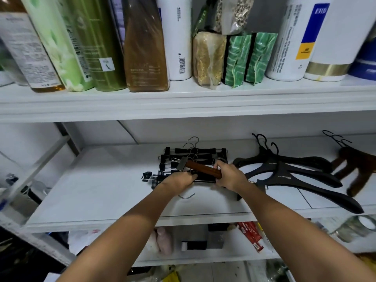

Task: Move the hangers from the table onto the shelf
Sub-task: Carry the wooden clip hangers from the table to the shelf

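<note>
A stack of black clip hangers (195, 153) with wire hooks lies on the white middle shelf (101, 190). On top of it rests a brown wooden clip hanger (201, 169) with a metal clip at its left end. My left hand (179, 181) grips the front edge of the stack from the left. At the wooden bar's right end, my right hand (230, 176) has its fingers curled round the bar. To the right lie several black coat hangers (289, 171), and a brown flocked hanger (356, 165) at the far right.
The upper shelf (183, 100) carries bottles (142, 47), food packets (209, 58) and white containers close overhead. A lower shelf holds small boxes and a red tube (250, 235). The left half of the middle shelf is bare white board.
</note>
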`<state>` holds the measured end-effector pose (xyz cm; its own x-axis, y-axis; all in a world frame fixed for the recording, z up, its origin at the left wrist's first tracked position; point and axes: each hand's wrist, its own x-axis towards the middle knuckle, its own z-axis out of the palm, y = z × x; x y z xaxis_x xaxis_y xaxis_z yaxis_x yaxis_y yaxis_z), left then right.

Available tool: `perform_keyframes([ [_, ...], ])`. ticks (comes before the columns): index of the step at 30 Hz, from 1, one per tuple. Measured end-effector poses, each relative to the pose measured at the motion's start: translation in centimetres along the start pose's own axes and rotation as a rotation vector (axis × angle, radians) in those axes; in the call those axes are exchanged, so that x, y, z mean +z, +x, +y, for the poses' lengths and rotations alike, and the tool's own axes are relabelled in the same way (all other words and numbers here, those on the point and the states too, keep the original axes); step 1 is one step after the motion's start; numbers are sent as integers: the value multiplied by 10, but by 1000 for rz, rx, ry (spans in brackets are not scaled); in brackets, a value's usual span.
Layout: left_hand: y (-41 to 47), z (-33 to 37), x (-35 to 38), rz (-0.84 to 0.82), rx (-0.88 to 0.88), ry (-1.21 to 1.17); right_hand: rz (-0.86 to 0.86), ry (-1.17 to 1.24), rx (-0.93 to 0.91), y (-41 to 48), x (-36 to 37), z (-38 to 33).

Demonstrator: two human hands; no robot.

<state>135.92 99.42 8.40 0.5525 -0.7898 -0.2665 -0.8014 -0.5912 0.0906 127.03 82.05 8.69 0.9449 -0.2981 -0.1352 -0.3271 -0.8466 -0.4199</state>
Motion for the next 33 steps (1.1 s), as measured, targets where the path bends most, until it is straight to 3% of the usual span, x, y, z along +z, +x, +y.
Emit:
perform_keyframes([
  [3,-4,-4,0,48,23,9,20,22,17,1,3,-6],
  [8,-23,-53,14,187,12,-167,50,78,44,-2,3,-8],
  [11,-34,-74,23,134,-2,-163,53,128,54,-3,5,-8],
  [16,-40,-81,25,88,-63,-384,33,161,51,-4,3,-6],
  [19,-41,-80,26,79,-10,-248,12,176,59,-3,1,1],
  [25,-25,-71,39,333,-48,-480,-21,164,60,-7,3,5],
  [30,-19,-66,43,208,-16,-465,-47,209,84,-8,1,20],
  [33,-12,-63,45,226,0,-441,-51,223,99,-6,1,24],
])
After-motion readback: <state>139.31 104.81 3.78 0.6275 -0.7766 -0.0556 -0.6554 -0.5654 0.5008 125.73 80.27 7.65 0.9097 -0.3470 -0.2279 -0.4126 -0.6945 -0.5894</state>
